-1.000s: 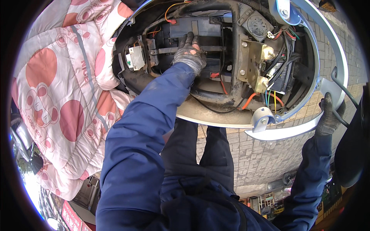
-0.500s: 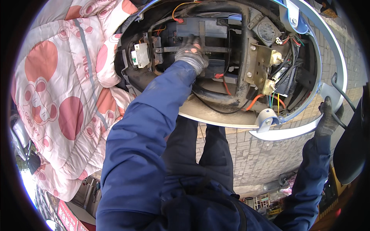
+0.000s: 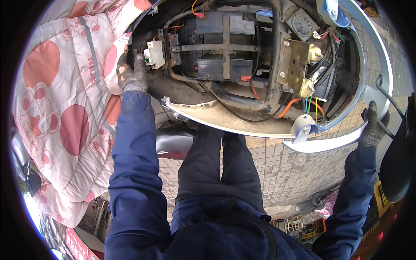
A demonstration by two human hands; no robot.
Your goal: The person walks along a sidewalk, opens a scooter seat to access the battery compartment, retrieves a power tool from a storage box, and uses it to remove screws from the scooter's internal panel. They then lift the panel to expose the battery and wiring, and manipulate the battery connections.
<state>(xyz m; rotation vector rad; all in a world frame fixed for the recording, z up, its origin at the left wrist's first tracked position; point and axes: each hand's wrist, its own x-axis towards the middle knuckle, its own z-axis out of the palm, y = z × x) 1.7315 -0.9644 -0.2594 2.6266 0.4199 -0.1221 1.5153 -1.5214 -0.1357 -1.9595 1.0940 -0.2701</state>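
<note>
head view: vehicle body open, blue-edged shell (image 3: 260, 132) in front of the person. looks partway: bay uncovered, upper battery (image 3: 240, 25) and lower battery (image 3: 240, 70) seated under a crossed metal strap (image 3: 226, 56), red-booted lead on each. closing up not done; can't tell how much else remains. left hand (image 3: 133, 77) at the bay's dark left end, beside the white switch box (image 3: 154, 55) and quilt (image 3: 76, 130); thumb and fingers apart, can't tell if they clamp the edge. right hand (image 3: 373, 125) wrapped round the white curved rail (image 3: 329, 141) at the shell's right side. markings: printed lettering on the quilt by cartoon animals, pale characters on a red sign (image 3: 78, 247) lower left; no legible label on either battery.
</note>
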